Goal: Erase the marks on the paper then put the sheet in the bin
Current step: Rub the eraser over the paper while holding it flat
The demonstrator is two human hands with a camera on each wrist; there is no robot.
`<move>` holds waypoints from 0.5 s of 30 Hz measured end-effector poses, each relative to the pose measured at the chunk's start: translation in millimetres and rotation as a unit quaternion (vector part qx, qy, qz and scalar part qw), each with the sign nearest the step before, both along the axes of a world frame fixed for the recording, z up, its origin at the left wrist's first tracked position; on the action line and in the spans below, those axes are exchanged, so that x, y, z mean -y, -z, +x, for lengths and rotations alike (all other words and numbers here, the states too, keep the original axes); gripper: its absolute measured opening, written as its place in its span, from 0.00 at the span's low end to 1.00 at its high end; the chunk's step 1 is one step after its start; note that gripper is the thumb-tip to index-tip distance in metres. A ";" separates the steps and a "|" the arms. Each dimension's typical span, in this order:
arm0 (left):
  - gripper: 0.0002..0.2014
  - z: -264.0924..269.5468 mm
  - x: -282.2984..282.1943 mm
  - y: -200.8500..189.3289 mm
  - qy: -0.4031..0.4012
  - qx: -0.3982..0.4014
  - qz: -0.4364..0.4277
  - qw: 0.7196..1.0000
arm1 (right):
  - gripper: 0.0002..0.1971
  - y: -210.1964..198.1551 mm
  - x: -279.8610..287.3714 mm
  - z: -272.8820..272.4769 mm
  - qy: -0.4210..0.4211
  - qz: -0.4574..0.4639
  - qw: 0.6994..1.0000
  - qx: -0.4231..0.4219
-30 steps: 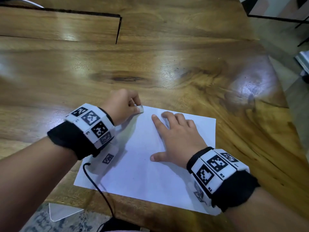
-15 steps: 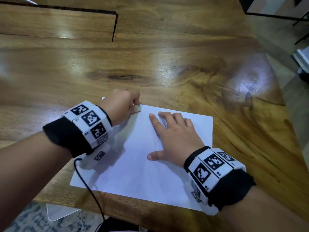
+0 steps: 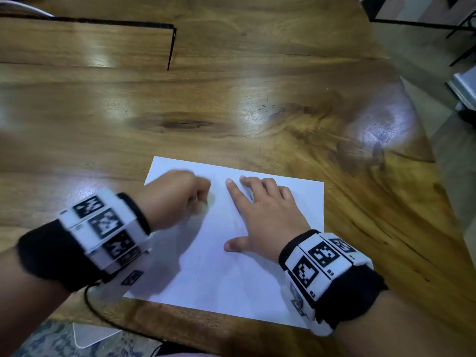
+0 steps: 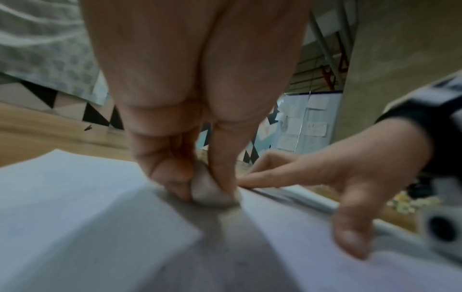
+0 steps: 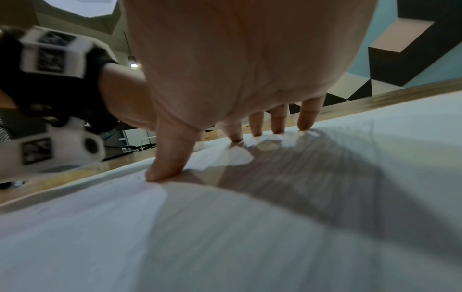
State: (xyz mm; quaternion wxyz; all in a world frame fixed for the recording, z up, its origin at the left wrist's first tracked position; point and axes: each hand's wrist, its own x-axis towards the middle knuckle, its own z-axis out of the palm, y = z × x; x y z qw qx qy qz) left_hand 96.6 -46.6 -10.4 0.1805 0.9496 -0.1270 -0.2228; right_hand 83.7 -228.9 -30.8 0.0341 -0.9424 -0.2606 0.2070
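Observation:
A white sheet of paper (image 3: 221,274) lies flat near the front edge of the wooden table (image 3: 231,104). My left hand (image 3: 177,197) is curled over the sheet's upper left part and pinches a small pale eraser (image 4: 210,189), pressed onto the paper (image 4: 75,207). My right hand (image 3: 262,215) lies flat on the sheet with fingers spread, holding it down; the right wrist view has its fingertips (image 5: 256,128) and thumb on the paper (image 5: 225,227). I can make out no marks on the blurred sheet. No bin is in view.
A dark slot (image 3: 171,47) cuts into the table's far left part. The table's right edge (image 3: 422,130) drops to the floor. A black cable (image 3: 90,302) hangs from my left wrist over the front edge.
My left hand has slid with the eraser from the sheet's top left corner rightward and down onto the paper, blurred by motion. The right hand stays pressed flat in place.

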 end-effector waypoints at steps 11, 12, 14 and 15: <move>0.07 19.6 22.4 5.2 -0.068 0.036 -0.044 0.996 | 0.58 1.0 -1.0 -2.7 0.030 0.025 0.999 0.005; 0.10 12.0 19.0 3.3 -0.028 0.008 -0.034 0.999 | 0.59 0.9 -1.1 -2.5 0.032 0.025 0.999 0.004; 0.09 4.6 14.6 -1.0 0.037 -0.064 0.005 0.997 | 0.59 0.5 -1.2 -2.4 0.036 0.026 0.999 -0.002; 0.06 6.5 14.7 -3.7 0.049 -0.080 0.009 0.996 | 0.59 0.0 -1.4 -2.1 0.036 0.026 0.999 -0.003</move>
